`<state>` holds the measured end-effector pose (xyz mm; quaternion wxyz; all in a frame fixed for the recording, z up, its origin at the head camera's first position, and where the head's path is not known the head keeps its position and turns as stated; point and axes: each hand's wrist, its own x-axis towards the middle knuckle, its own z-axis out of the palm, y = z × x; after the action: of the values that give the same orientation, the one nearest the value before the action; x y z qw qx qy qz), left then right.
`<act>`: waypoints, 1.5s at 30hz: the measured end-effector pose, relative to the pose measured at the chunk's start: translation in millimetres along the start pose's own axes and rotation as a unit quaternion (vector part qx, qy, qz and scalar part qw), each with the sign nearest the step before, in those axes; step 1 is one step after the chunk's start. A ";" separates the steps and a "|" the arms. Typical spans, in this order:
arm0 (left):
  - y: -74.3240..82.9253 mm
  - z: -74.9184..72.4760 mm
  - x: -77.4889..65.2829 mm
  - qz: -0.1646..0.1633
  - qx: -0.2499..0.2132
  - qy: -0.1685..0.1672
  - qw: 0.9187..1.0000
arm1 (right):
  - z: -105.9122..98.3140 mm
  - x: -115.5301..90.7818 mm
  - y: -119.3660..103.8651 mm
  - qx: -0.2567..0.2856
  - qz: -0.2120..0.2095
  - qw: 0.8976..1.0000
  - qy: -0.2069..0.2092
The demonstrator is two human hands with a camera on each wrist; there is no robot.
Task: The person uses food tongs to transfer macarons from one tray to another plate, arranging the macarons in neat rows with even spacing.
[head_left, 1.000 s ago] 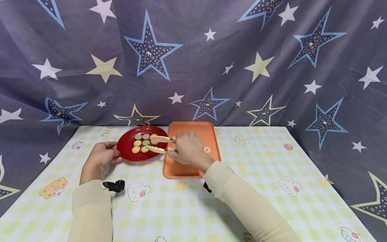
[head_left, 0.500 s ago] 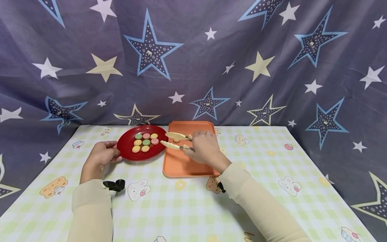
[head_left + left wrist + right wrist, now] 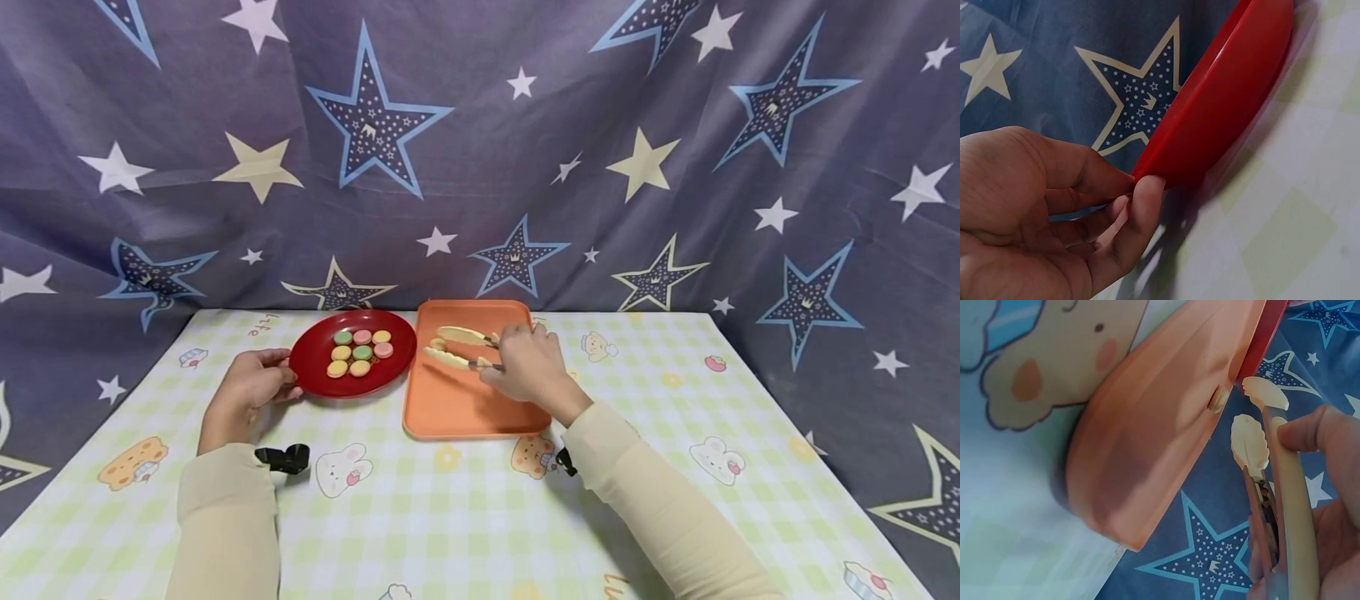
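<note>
My left hand (image 3: pixel 258 383) pinches the near-left rim of a red plate (image 3: pixel 311 367) between thumb and fingers; the left wrist view shows the plate's edge (image 3: pixel 1210 119) at the fingertips. On the plate lie several macarons (image 3: pixel 362 353) in yellow, pink and green, set in rows. My right hand (image 3: pixel 531 362) grips a pair of tongs (image 3: pixel 465 337) with cream-coloured heads. Those heads are spread apart above an orange tray (image 3: pixel 457 408), with nothing clamped between them. A small round tan, macaron-like piece (image 3: pixel 437 343) sits on the tray by the tong tips.
Plate and tray stand side by side at the back of a table with a green checked cloth (image 3: pixel 420 533). Behind them hangs a dark star-patterned curtain (image 3: pixel 480 183). A black wrist camera (image 3: pixel 283 459) sits on the left cuff.
The tongs have moved right, from around a pink macaron on the plate to over the tray. That macaron stays on the plate. My left hand keeps its place at the rim.
</note>
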<state>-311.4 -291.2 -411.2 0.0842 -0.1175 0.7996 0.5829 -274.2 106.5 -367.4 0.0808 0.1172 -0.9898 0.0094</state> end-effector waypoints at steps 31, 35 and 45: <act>-2.0 1.0 2.2 0.001 0.005 0.009 1.000 | 14.1 21.3 0.2 -0.009 0.021 0.999 -0.027; -1.3 1.0 2.0 0.001 0.003 0.007 1.000 | 14.6 21.1 0.0 -0.009 0.022 0.999 -0.030; -1.0 0.7 1.2 0.002 0.005 0.003 1.000 | 12.1 17.9 2.2 -0.009 0.023 0.999 -0.025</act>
<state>-312.3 -291.0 -412.6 0.0813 -0.1171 0.8031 0.5785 -293.8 104.0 -376.4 0.0574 0.0939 -0.9939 -0.0008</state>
